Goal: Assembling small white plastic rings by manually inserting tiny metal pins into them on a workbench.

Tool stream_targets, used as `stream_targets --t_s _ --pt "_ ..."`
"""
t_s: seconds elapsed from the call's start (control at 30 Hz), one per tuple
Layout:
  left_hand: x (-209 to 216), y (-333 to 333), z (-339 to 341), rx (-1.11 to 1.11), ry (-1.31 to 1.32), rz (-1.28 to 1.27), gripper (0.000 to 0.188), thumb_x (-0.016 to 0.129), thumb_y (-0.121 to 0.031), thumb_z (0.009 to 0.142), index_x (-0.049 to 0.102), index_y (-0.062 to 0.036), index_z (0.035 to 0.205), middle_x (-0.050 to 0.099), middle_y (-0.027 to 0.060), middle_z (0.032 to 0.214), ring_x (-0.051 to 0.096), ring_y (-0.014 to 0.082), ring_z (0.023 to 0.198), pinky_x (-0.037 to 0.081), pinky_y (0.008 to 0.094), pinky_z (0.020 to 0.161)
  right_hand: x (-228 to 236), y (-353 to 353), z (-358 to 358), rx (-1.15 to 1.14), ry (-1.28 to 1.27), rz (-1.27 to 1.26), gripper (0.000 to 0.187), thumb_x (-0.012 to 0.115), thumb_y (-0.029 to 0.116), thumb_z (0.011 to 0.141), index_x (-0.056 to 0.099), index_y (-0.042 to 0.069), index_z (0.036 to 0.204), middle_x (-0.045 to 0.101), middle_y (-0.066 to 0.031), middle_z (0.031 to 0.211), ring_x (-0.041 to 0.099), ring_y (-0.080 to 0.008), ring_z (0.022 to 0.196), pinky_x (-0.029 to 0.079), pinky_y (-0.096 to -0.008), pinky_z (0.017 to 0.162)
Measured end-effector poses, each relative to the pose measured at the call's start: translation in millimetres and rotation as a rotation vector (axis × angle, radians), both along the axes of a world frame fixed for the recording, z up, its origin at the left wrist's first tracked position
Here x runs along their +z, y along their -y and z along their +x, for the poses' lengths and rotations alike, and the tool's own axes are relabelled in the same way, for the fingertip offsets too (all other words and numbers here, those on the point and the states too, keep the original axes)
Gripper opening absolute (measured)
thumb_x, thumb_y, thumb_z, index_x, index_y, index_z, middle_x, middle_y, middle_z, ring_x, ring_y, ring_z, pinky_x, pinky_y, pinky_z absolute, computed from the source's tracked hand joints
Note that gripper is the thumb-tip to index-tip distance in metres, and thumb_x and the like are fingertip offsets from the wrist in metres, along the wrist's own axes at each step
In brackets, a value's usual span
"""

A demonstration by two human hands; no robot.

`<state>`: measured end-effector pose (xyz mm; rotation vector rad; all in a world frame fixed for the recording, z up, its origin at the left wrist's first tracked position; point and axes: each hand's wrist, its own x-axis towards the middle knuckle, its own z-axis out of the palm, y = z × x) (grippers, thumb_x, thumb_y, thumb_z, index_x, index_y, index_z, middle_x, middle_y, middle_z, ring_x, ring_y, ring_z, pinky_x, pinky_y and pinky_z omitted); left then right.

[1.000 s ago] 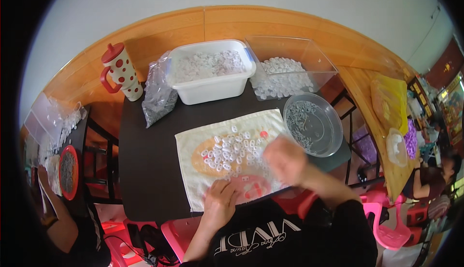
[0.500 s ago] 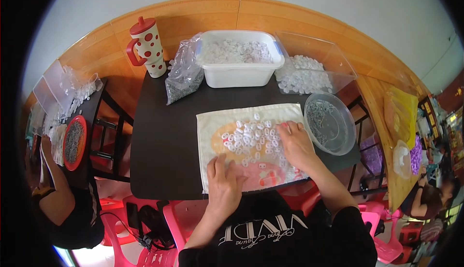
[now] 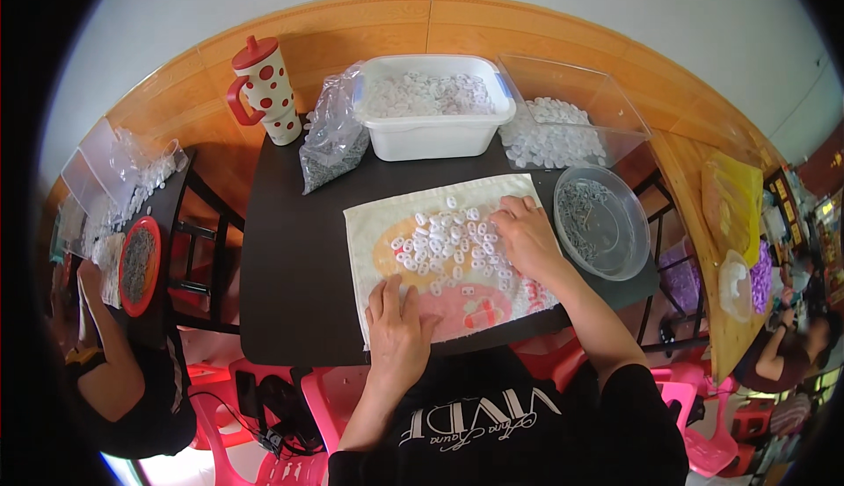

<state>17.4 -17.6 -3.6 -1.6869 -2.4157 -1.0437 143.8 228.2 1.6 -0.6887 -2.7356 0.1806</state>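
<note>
A cream hand towel (image 3: 371, 231) with a pink and orange print lies on the dark table. Many small white oval plastic pieces (image 3: 448, 238), each with openings in it, are spread over its middle. At the towel's near left, my left hand (image 3: 397, 332) rests with its fingers extended and slightly apart, holding nothing visible. My right hand (image 3: 527, 238) presses on the towel's right side, fingers bent and fingertips down beside the white pieces. Whether a piece lies beneath those fingertips is hidden.
Right of the towel stands a round clear tub (image 3: 607, 227) with grey metal-looking bits. Along the back are a spotted tumbler (image 3: 271, 90), a bag of grey bits (image 3: 334, 152), a white bin (image 3: 432, 139) and a clear box (image 3: 563, 139) of white pieces. A co-worker (image 3: 114, 372) sits left.
The towel, with the white pieces on it, has shifted left and turned slightly, its far right corner moving away from me. Both hands have moved left with it, the right one also farther away.
</note>
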Motion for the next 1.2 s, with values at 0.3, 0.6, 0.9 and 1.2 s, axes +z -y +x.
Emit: stream_targets --t_s 0.3,0.6,0.9,1.2 --pt "6 -8 9 -0.092 0.240 0.285 0.026 0.072 -0.006 0.083 0.067 0.0065 0.106 0.065 0.0181 0.105 0.063 0.0329 0.093 0.052 0.0395 0.081 8 48 20 0.244 -0.579 -0.483 0.018 0.066 -0.008 0.076 0.067 0.002 0.090 0.062 -0.0111 0.093 0.060 -0.0289 0.085 0.048 -0.0365 0.074" --pt "-14 -28 19 -0.454 1.477 0.384 0.017 0.063 0.006 0.091 0.069 0.0054 0.107 0.072 0.0132 0.095 0.070 0.0196 0.083 0.057 0.0280 0.070 23 78 32 0.593 -0.691 -0.414 0.024 0.069 -0.007 0.075 0.069 0.004 0.097 0.062 -0.0064 0.091 0.058 -0.0242 0.078 0.045 -0.0344 0.069" --pt "-6 -38 30 -0.362 1.623 0.356 0.027 0.063 0.015 0.082 0.069 0.0042 0.107 0.071 0.0137 0.101 0.069 0.0176 0.079 0.059 0.0317 0.072 46 19 87 0.422 -0.590 -0.170 0.021 0.067 -0.005 0.077 0.068 0.004 0.096 0.064 -0.0092 0.093 0.062 -0.0291 0.083 0.051 -0.0383 0.070" --pt "-8 -44 38 -0.389 1.458 0.359 0.026 0.064 0.016 0.082 0.069 0.0050 0.104 0.070 0.0092 0.090 0.067 0.0145 0.079 0.056 0.0268 0.073 35 -67 158 -0.121 0.041 -0.460 0.021 0.074 0.009 0.077 0.067 0.005 0.096 0.062 -0.0121 0.089 0.065 -0.0257 0.077 0.050 -0.0391 0.069"
